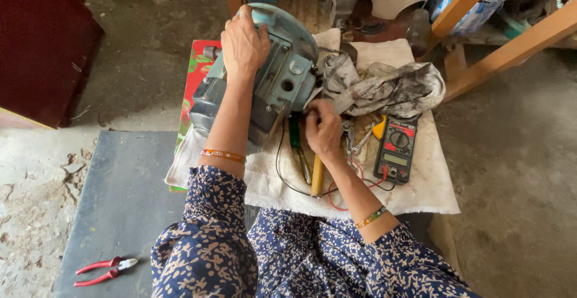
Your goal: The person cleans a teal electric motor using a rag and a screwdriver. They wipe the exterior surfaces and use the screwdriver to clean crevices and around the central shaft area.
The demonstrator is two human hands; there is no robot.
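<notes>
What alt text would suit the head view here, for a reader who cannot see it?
A person's left hand steadies a blue-grey motor housing on a white cloth, while the right hand works at its side. A multimeter, a crumpled rag and red-handled pliers lie nearby.

A black-and-red multimeter [396, 148] lies right of the tools, its small greyish screen seemingly blank.

Repair workshop: concrete floor, multimeter [395, 148], red-handled pliers [103, 270], greasy rag [384, 88].
</notes>
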